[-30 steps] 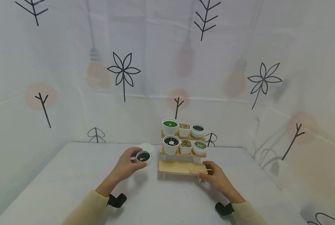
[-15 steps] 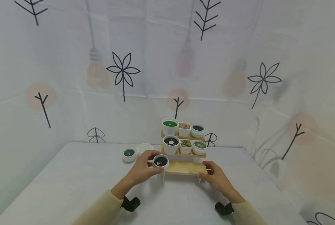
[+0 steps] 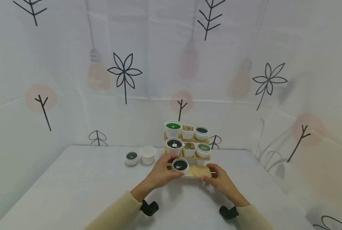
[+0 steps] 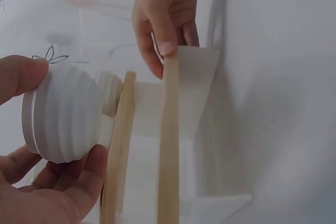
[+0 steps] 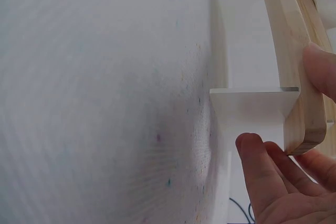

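Observation:
My left hand (image 3: 160, 174) pinches a small round white bowl (image 3: 180, 165) with dark contents and a pale mark on top. It is over the left part of the lowest wooden shelf board (image 3: 199, 172) in the head view. Ribbed sides of the bowl show in the left wrist view, held between thumb (image 4: 23, 74) and fingers. My right hand (image 3: 223, 182) grips the right end of that same board. In the right wrist view, the thumb lies on the top of the board (image 5: 294, 61) and the fingers reach beneath, beside a white leg plate (image 5: 254, 103).
On the tiers behind stand white cups and bowls, among them a green-filled cup (image 3: 173, 126), a dark-filled cup (image 3: 174, 144) and a square cup (image 3: 189, 147). Left of the stand are a small pot (image 3: 131, 158) with dark green contents and a white cup (image 3: 148, 155).
My left hand has carried the bowl rightward from beside the stand to over the lowest board, uncovering the small pot and white cup. The right hand has stayed at the board's end.

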`<action>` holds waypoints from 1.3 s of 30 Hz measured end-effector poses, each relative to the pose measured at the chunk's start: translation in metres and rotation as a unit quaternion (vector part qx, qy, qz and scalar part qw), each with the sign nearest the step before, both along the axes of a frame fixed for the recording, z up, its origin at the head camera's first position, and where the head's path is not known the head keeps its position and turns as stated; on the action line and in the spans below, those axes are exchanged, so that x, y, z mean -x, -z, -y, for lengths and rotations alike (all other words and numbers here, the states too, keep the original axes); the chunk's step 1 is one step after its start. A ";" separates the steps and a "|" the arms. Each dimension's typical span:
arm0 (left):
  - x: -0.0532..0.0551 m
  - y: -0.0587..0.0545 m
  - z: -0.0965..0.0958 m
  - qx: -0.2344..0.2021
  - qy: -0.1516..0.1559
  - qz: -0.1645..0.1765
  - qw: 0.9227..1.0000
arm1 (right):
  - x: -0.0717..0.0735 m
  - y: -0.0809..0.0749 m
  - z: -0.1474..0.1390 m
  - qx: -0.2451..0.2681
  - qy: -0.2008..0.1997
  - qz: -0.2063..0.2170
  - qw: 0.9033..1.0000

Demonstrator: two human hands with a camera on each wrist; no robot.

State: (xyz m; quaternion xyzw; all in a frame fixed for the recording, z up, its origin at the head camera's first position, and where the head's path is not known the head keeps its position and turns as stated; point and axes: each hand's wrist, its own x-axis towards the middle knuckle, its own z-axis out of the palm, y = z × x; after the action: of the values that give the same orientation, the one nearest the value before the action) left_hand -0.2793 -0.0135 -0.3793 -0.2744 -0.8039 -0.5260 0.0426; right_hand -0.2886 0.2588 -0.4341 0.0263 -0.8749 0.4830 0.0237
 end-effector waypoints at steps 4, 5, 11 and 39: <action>0.004 0.004 -0.014 -0.001 -0.002 -0.008 1.000 | -0.001 -0.002 0.000 0.004 -0.002 -0.002 1.000; 0.005 0.005 -0.018 -0.002 -0.003 -0.007 1.000 | -0.001 -0.002 0.000 0.006 -0.003 -0.003 1.000; 0.009 0.011 -0.038 -0.006 -0.012 -0.012 1.000 | -0.010 -0.014 0.005 0.019 -0.012 -0.007 1.000; 0.015 0.028 -0.094 -0.014 -0.096 -0.020 0.995 | -0.002 0.000 -0.002 0.018 -0.015 -0.022 0.999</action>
State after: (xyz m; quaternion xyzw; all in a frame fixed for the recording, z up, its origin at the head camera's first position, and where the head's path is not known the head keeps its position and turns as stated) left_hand -0.2944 0.0803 -0.4076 -0.2058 -0.8181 -0.5250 0.1130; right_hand -0.2866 0.2610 -0.4342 0.0500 -0.8650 0.4980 0.0364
